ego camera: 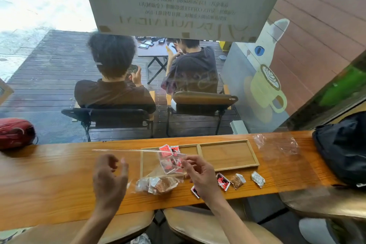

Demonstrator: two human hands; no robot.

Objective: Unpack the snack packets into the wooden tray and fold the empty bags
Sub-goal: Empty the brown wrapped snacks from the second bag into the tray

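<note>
A two-compartment wooden tray [255, 157] lies on the long wooden counter [49, 180]. Over its left compartment hangs a clear plastic bag [152, 171] with several red snack packets [168, 157] inside; my right hand [200, 173] pinches the bag's right edge. My left hand [111, 174] hovers to the left of the tray, blurred, fingers apart, with nothing in it. A second clear bag of brown packets [158, 184] lies on the counter in front of the tray. Loose packets lie to the right: red [222, 181], brown [238, 180] and silver [258, 178]. The tray's right compartment holds nothing.
An empty, crumpled clear bag [277, 144] lies right of the tray. A black backpack [344, 148] fills the counter's right end, and a red bag [15, 131] sits at its far left. Beyond the window glass two people sit on chairs.
</note>
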